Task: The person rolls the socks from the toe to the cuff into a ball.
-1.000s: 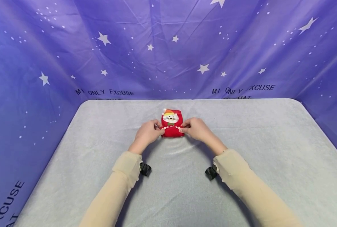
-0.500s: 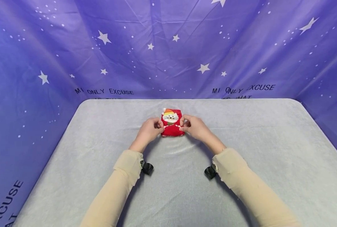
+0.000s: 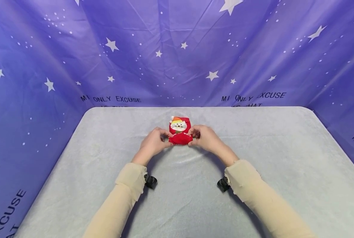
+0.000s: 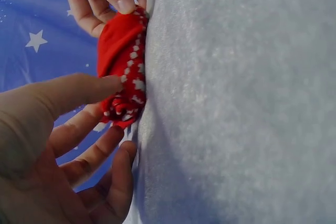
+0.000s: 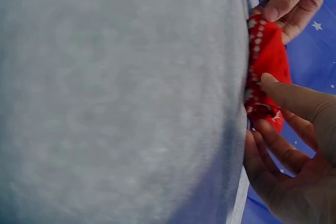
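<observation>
A folded red knit sock [image 3: 180, 138] with white patterned trim lies near the far edge of the table. Its upper part shows a white cat face [image 3: 178, 125] in an orange and yellow hat. At its left side my left hand [image 3: 154, 141] pinches the front part, thumb at the near edge and fingertips above. My right hand [image 3: 207, 138] grips the right side in the same way. In the left wrist view, the sock's rolled layers [image 4: 123, 108] show at its end, between thumb and fingers. The sock's underside is hidden.
A grey cloth covers the table [image 3: 183, 198], whose far edge runs just behind the sock. Purple curtains [image 3: 171, 72] with white stars and lettering hang behind and at both sides. A black wrist camera [image 3: 151, 181] sits at the left cuff, another [image 3: 223, 184] at the right.
Both thumbs have moved down from the sock's middle to its near edge, and the fingers now lie over the front part's upper rim. The head view has tilted slightly up.
</observation>
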The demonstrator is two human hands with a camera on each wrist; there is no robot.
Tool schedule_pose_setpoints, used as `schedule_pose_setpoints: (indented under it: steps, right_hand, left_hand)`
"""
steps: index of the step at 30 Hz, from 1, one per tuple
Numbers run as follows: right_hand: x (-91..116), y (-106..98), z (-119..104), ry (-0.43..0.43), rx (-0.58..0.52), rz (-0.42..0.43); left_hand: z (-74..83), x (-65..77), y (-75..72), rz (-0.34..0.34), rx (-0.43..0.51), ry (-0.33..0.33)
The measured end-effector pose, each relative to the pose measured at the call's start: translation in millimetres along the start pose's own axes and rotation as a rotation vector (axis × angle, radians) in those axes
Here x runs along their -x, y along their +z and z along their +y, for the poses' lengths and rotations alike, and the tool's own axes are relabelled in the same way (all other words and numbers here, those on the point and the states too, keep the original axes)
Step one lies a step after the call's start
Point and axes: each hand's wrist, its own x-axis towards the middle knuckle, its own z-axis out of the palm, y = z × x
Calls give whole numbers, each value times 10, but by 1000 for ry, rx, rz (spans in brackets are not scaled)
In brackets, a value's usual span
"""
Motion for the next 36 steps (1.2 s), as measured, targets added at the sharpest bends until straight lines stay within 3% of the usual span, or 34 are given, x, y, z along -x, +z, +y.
schedule_pose_setpoints:
  steps: [8, 19, 26, 31, 36]
  right_hand:
    - [-14, 54, -17, -6, 133, 15]
    - [-134, 12, 7, -20, 80, 99]
    - [-153, -20, 76, 5, -49, 66]
    - [-220, -60, 119, 28, -54, 25]
    - [-307, -123, 90, 111, -48, -18]
  left_hand:
    - [12, -39, 40, 3, -50, -17]
    - [11, -144, 23, 53, -24, -12]
    - [-33, -183, 18, 41, 45, -31]
    - [-44, -248, 17, 42, 76, -81]
    - [-20, -337, -2, 36, 78, -139]
